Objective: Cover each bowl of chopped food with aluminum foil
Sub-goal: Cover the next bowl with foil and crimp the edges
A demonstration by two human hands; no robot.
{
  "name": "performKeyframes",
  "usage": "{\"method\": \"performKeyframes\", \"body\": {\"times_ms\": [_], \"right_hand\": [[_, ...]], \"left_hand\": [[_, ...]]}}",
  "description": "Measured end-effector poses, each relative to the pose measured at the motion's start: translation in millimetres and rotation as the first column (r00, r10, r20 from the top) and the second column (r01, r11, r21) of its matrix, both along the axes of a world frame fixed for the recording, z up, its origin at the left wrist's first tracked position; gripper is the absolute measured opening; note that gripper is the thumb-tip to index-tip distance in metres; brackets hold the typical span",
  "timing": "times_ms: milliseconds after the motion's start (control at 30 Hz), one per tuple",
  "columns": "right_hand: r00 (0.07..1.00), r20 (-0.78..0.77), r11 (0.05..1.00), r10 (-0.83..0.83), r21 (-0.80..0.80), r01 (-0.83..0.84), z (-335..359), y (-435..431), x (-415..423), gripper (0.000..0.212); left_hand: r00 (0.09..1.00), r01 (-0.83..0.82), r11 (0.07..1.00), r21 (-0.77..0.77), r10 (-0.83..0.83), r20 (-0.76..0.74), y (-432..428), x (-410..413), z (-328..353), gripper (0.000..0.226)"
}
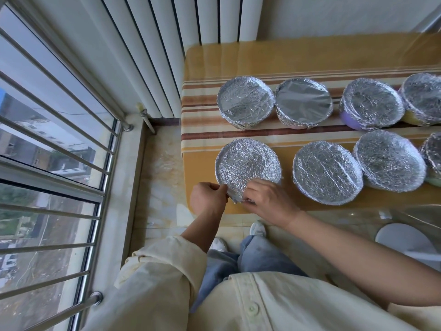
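As the left hand [208, 198] pinches the crumpled edge of the aluminum foil [235, 199] with curled fingers, the right hand [268, 199] grips the same edge just beside it, its fingers bent down over the sheet. The two hands sit close together, both clamped on that foil at the near rim of the nearest bowl [248, 161], which stands at the near left corner of the table [262, 58]. Foil already lies across its whole top, so what it holds cannot be seen.

Eight foil-covered bowls are in view, in two rows of four. In the near row, to the right of the held bowl, stand a second bowl [327, 173], a third bowl [389, 160] and a fourth bowl [433, 155] cut by the right edge. In the far row, the far-left bowl [245, 102] touches its neighbour [303, 102]. Next comes a purple bowl [371, 103], its wall showing below the foil, then a yellow bowl [423, 99] partly out of view.

A striped cloth [202, 101] lies under the table's glossy top. A white radiator [167, 44] stands behind the table's left end, with a barred window [47, 139] further left.
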State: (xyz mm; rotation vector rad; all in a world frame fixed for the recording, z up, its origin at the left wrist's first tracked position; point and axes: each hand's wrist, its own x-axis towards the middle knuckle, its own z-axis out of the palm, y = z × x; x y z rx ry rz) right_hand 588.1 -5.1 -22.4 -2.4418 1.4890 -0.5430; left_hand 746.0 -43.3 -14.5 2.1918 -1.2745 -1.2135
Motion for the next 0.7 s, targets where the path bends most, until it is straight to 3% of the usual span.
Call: {"method": "performKeyframes", "body": {"times_ms": [133,233,300,500,700], "right_hand": [[1.0,0.015,1.0,0.011,-0.017,-0.011,0,-2,4,0.026],[1.0,0.013,1.0,0.003,-0.019,-0.002,-2,-2,5,0.025],[1.0,0.019,1.0,0.001,-0.006,-0.001,-4,-3,7,0.023],[0.999,0.039,1.0,-0.001,0.003,0.001,-4,-5,10,0.026],[0.998,0.059,1.0,-0.02,0.01,0.019,-6,-7,11,0.023]], "left_hand": [[0.997,-0.043,0.999,0.012,0.044,-0.065,3,0,-2,0.029],[0.992,-0.055,0.998,0.039,0.059,-0.111,16,-3,-6,0.063],[0.987,-0.019,0.996,0.086,0.033,-0.157,25,-8,-12,0.073],[0.98,0.056,0.991,0.12,-0.031,-0.196,21,-20,-20,0.039],[0.973,0.101,0.979,0.174,-0.06,-0.225,17,-16,-21,0.062]]}}
